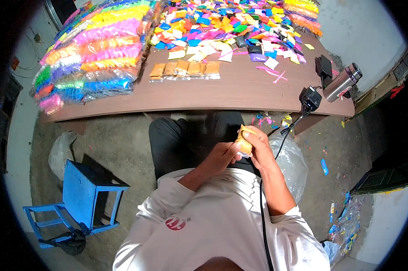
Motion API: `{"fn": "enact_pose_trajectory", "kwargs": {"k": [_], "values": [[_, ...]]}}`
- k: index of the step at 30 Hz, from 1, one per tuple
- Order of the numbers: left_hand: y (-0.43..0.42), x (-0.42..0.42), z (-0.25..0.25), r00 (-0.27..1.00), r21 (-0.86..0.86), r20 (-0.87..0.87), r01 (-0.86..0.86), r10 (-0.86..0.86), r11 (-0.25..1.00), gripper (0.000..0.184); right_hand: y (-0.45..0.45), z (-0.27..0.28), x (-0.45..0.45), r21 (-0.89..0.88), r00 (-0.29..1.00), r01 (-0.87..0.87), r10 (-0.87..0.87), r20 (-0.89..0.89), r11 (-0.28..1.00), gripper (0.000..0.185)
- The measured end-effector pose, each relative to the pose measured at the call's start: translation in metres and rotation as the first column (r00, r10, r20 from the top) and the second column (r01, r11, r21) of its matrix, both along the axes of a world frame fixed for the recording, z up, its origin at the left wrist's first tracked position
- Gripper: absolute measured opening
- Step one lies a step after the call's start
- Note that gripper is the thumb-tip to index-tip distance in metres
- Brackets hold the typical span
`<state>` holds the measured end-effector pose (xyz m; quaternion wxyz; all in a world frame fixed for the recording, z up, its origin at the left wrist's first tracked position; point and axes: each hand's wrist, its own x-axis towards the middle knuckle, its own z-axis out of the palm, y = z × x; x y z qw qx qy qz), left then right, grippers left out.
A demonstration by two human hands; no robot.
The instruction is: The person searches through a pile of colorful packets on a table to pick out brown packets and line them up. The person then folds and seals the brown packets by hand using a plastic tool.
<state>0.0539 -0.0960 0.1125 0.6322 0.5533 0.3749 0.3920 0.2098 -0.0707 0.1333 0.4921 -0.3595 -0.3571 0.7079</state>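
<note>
Above my lap, both hands grip a small tan packet in clear plastic. My left hand closes on its lower left side, with thumb and fingers pinched together. On the right, my right hand wraps round its upper edge and side, partly hiding it. A row of several similar tan packets lies side by side near the front of the table. Behind that row spreads a large pile of small packets in many colours.
Stacked strips of coloured packets fill the table's left side. On the right are a steel flask, a black adapter with a cable, and pink strips. A blue stool lies tipped on the floor; a clear bag is beside me.
</note>
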Motion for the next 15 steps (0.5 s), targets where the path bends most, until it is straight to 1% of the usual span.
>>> {"fn": "enact_pose_trajectory", "kwargs": {"k": [1,2,4,5,7,8,9,10,11,13,15], "values": [[-0.0002,0.0001,0.0011,1.0,0.0,0.0,0.0,0.0,1.0,0.048,-0.0005,0.001,-0.0009,-0.011,0.999,-0.028,0.028,0.046,1.0,0.012],[-0.0004,0.0004,0.0019,1.0,-0.002,0.0,0.002,-0.002,1.0,0.048,-0.0005,0.0,-0.0016,-0.011,0.998,-0.028,0.028,0.047,1.0,0.012],[0.0,0.0006,0.0014,1.0,-0.005,0.001,0.002,-0.002,1.0,0.048,0.0,-0.0037,-0.0034,0.08,0.995,0.037,-0.045,0.093,0.996,0.013],[0.001,0.0004,-0.0001,1.0,0.026,-0.015,-0.011,0.011,1.0,0.048,0.0001,-0.0041,-0.0043,0.08,0.995,0.037,-0.044,0.093,0.996,0.013],[0.0024,0.0005,-0.0042,0.999,0.055,-0.03,-0.025,0.026,0.998,0.048,0.0001,-0.0046,-0.0056,0.089,0.997,0.071,-0.074,0.022,0.993,0.013],[0.0032,0.0007,-0.0065,1.0,0.047,0.015,-0.026,0.025,0.999,0.048,0.0007,-0.003,-0.0058,0.089,0.997,0.071,-0.073,0.023,0.994,0.013],[0.0033,0.0008,-0.005,0.998,0.039,0.06,-0.027,0.024,0.999,0.047,0.0012,-0.0002,-0.006,0.03,0.998,0.039,-0.038,-0.046,0.999,0.012],[0.0034,-0.0008,-0.0029,0.998,0.038,0.06,-0.027,0.024,0.999,0.047,0.0012,0.0013,-0.0058,-0.027,0.993,0.004,-0.007,-0.117,1.0,0.012],[0.0038,-0.0036,0.0003,0.996,0.007,0.083,-0.029,0.029,1.0,0.046,0.0006,0.0014,-0.0036,-0.027,0.993,0.004,-0.007,-0.116,1.0,0.012],[0.0038,-0.0046,0.0023,0.994,-0.023,0.106,-0.032,0.034,0.999,0.045,-0.0014,0.0008,0.0021,0.019,0.987,-0.162,0.162,0.017,0.987,0.014],[0.0039,-0.0027,0.0009,0.995,0.002,0.069,-0.066,0.065,0.998,0.047,-0.0009,-0.0062,0.0029,0.032,0.987,-0.159,0.159,-0.006,0.987,0.015]]}}
